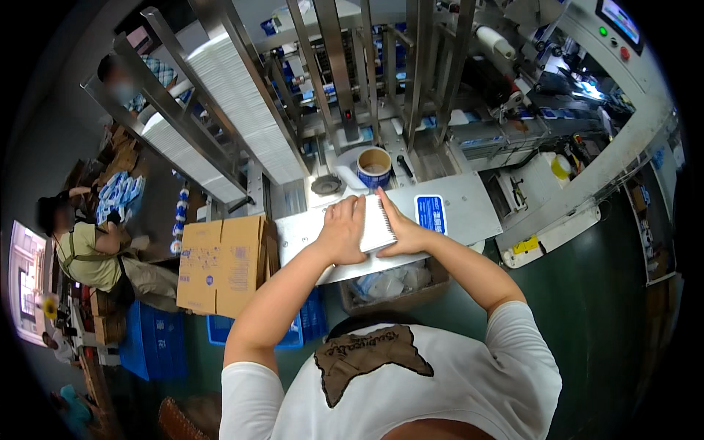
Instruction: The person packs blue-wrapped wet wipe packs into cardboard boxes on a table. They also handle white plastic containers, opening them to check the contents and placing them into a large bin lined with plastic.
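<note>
A short stack of white folded sheets (376,226) stands on the metal worktop (466,199) in front of me. My left hand (343,231) presses against its left side and top, with the fingers laid along it. On the other side my right hand (405,230) grips the stack, its thumb and fingers around the right edge. The stack is squeezed between both hands, and its lower part is partly hidden by them. Just right of my right hand lies a blue and white flat packet (430,214). A roll of tape (374,166) sits beyond my fingertips.
Tall white paper stacks (242,99) fill metal racks (323,62) at the far left. A cardboard box (220,262) stands left of the worktop. Below its front edge is a carton of clear plastic (396,284). A machine frame (587,176) rises at right; another person (95,253) works at far left.
</note>
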A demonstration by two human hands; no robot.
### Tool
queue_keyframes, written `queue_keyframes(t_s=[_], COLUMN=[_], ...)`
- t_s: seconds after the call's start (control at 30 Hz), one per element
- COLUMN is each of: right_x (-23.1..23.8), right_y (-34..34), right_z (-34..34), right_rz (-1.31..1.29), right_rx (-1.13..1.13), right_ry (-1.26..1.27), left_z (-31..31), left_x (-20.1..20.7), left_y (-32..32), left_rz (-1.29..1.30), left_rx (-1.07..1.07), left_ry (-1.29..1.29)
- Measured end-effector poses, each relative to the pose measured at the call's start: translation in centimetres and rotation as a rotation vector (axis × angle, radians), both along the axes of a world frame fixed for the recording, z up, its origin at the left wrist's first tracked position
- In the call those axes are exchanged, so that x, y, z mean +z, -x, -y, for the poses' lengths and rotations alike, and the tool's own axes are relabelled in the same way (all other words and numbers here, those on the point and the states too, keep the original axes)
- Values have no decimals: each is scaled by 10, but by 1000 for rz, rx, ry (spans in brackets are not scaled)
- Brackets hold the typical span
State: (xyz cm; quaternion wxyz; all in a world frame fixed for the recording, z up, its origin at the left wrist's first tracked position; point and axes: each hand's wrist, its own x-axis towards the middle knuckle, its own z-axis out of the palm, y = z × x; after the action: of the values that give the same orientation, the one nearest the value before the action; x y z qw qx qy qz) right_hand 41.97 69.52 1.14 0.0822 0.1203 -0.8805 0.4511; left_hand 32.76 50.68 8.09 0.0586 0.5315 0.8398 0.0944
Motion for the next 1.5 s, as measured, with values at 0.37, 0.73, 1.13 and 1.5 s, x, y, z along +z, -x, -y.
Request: queue_keyframes(t_s=[0.37,0.73,1.13,1.5], right_x=[8,42,108,347], right_y=[20,16,32,213], right_z=[-10,-2,77,186], right_rz=[64,208,-5,-920], right_rx=[44,105,434,57], right_ry=[-24,-360,-950,-241], left_z=[41,44,74,280], left_x=[-65,-64,-61,-123], left_y=[-5,-19,-51,-109], left_rz=[452,363,286,534], left_rx=[342,355,382,211], left_ry=[-446,-500,-550,-330])
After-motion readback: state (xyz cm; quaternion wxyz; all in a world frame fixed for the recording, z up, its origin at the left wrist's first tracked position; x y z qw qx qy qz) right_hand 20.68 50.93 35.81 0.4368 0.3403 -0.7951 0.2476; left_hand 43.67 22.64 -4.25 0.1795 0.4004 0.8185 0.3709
